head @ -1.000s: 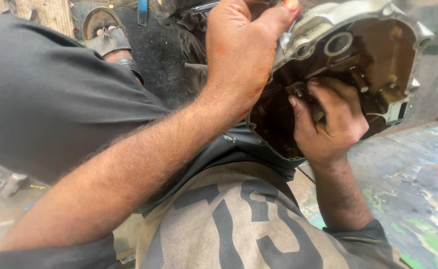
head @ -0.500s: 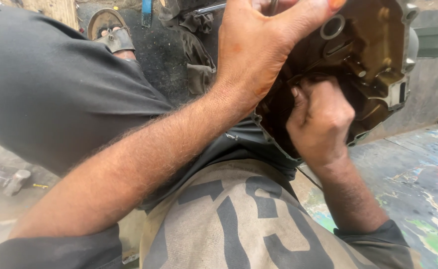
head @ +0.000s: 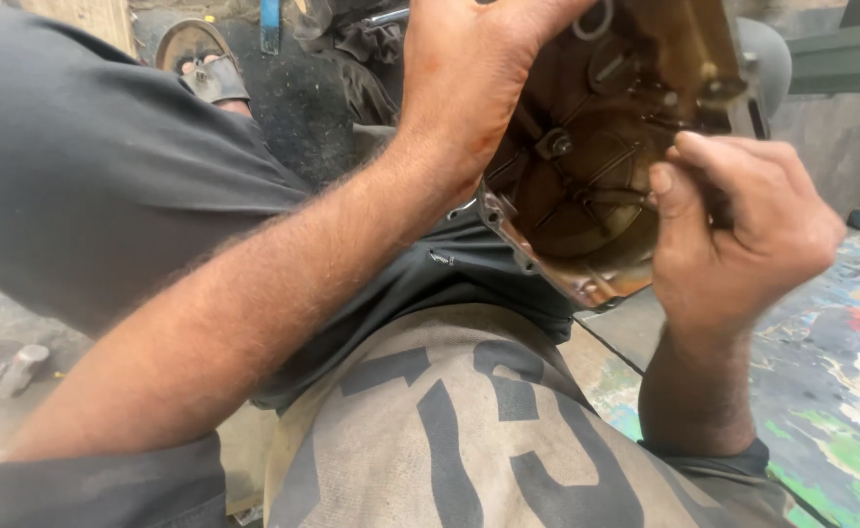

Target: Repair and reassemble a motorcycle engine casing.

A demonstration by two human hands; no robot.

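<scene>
A greasy metal engine cover (head: 586,196) is held up in front of me, its brownish ribbed inside facing me. My left hand (head: 479,78) grips its upper left edge, the forearm crossing the view from the lower left. My right hand (head: 743,235) is at the cover's right edge. Its fingers are curled and the thumb is pressed against the index finger. Nothing shows between the fingers. The cover's lower rim hangs just above my lap, over dark cloth and a beige fabric with large dark print (head: 469,430).
A hammer (head: 14,367) lies on the ground at the far left. A sandalled foot (head: 200,64) and a blue tool (head: 270,24) are at the top left. A paint-spattered surface (head: 840,391) fills the lower right. A grey-green wall (head: 840,68) is behind.
My right hand has come out of the cover's inside and moved right to its edge. The cover has tilted and shifted, and the view is now closer.
</scene>
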